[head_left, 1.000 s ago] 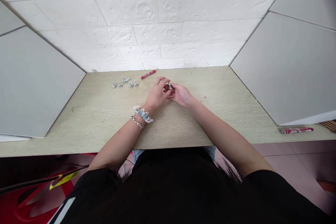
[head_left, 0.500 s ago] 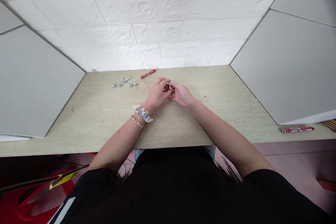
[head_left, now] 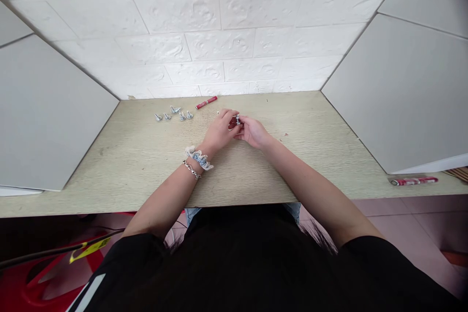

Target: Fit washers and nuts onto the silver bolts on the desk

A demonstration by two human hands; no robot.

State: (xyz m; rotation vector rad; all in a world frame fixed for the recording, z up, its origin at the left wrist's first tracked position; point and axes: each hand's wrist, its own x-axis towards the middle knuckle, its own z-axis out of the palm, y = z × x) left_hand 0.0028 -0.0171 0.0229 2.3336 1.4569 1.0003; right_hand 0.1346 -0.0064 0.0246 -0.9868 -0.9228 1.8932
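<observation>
My left hand (head_left: 220, 131) and my right hand (head_left: 253, 132) meet over the middle of the wooden table (head_left: 146, 165). Together their fingertips pinch a small silver bolt (head_left: 237, 119), held just above the tabletop. Both hands have their fingers curled closed around it. A scrunchie and a chain bracelet circle my left wrist (head_left: 197, 160). To the left, at the back of the table, lie several loose silver bolts (head_left: 174, 113).
A red pen-like stick (head_left: 206, 103) lies near the back wall beside the loose bolts. Another red stick (head_left: 413, 181) rests at the table's right front edge. Grey divider panels (head_left: 402, 87) stand on both sides. A white brick wall closes the back.
My fingers have shifted slightly on the bolt; both hands stay in the same spot.
</observation>
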